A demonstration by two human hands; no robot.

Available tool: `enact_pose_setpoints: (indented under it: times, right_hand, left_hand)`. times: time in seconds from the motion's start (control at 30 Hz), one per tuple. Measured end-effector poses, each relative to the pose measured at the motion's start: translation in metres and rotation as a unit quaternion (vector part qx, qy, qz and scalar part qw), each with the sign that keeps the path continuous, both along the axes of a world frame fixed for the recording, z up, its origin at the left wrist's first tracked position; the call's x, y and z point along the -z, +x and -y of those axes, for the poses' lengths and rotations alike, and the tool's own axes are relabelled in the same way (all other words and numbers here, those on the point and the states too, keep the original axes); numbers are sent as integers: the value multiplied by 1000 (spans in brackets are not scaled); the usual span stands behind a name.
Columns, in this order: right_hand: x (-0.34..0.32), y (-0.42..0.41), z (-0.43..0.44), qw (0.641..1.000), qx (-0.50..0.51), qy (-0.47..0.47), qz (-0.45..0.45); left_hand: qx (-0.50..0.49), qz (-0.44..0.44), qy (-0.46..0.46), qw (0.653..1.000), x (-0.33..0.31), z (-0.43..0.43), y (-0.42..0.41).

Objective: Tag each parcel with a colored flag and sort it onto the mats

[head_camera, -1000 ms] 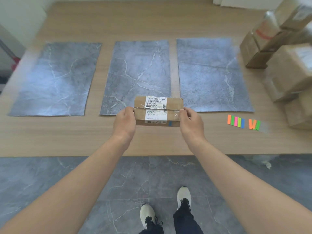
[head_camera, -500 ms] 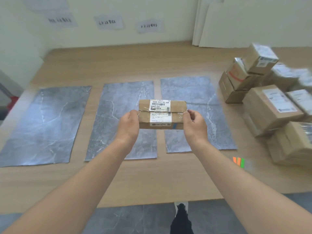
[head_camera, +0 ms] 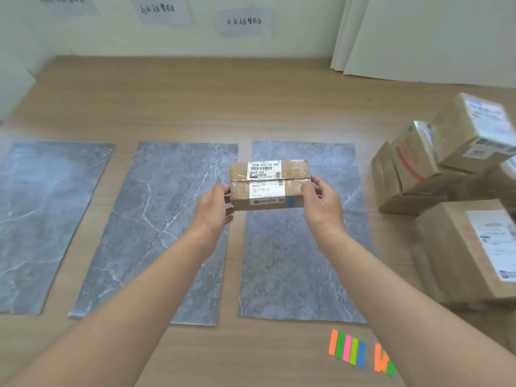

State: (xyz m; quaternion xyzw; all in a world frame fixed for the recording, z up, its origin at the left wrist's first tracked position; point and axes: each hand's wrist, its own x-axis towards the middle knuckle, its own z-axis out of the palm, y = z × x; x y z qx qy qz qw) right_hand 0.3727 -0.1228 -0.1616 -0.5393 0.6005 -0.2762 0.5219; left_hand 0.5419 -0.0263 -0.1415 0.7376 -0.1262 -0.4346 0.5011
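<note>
I hold a flat brown parcel [head_camera: 269, 184] with white shipping labels in the air, above the gap between the middle mat [head_camera: 164, 224] and the right mat [head_camera: 296, 261]. My left hand [head_camera: 213, 209] grips its left end and my right hand [head_camera: 321, 203] grips its right end. A small blue flag sticks to the parcel's front face near my right hand. A third grey marble-patterned mat [head_camera: 42, 213] lies at the left. Colored flags [head_camera: 347, 349] in orange, green, pink and blue lie on the table near the front right.
A pile of brown parcels [head_camera: 446, 177] fills the table's right side. Paper signs [head_camera: 244, 22] with handwriting hang on the wall behind the mats. White boards [head_camera: 418, 37] lean against the wall at the back right. The wooden table [head_camera: 195, 101] extends behind the mats.
Both hands have carried the parcel up and forward, from the table's front edge to above the mats. My view has tilted up from the floor to the wall and its signs.
</note>
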Motion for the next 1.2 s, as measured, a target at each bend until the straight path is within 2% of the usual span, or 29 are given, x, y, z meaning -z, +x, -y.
enact_pose_setpoints:
  times: [0.23,0.47,0.67,0.9,1.2]
  right_hand:
    - [37,26,65,999,23,40,18]
    - [76,47,100,997,65,8,40]
    - [90,54,120,997,70,21,40]
    - [90,54,119,997,31,68,17]
    - [55,40,90,998,32,40,37]
  left_hand:
    - [6,-24,4,1000,38,76,22]
    - [41,-44,6,998,75,126,37]
    - [66,-56,5,996,87,147,45]
    - [87,-44,19,995,84,146,45]
    - [90,-1,3,996,43,122,21]
